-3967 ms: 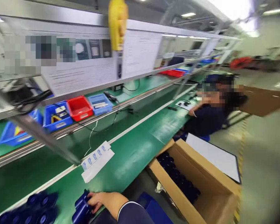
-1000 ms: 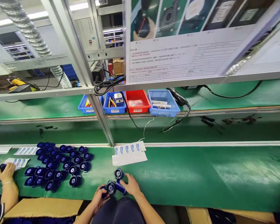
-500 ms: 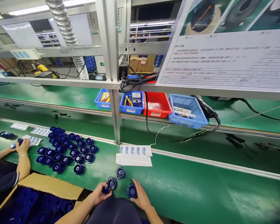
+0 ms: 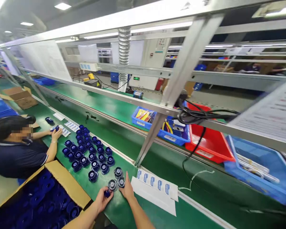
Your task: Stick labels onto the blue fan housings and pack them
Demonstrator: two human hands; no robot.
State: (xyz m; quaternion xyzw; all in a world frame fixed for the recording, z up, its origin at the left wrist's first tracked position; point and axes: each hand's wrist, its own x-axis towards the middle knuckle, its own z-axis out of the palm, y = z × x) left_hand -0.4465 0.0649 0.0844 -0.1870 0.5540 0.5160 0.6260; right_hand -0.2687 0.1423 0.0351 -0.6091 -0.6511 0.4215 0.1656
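My left hand (image 4: 103,199) is closed around the near end of a dark blue plastic housing (image 4: 112,184) with a round ringed face. My right hand (image 4: 128,190) lies along the right side of a second blue housing (image 4: 121,182), its thumb at the near edge and its fingers stretched past it. A third blue housing (image 4: 118,172) stands just beyond these two on the green bench. The three are close together; whether they touch I cannot tell. A sheet of blue-printed labels (image 4: 152,181) lies to the right of my right hand.
Several blue housings (image 4: 92,175) stand grouped on the left. An open cardboard box (image 4: 83,192) full of housings is at the near left. A co-worker (image 4: 19,149) handles a housing beyond it. A metal post (image 4: 150,136), a red bin (image 4: 205,143) and blue bins (image 4: 259,165) stand behind.
The view has swung left. My right hand has brought its housing leftward, beside the other two. My left hand keeps its hold on its housing.
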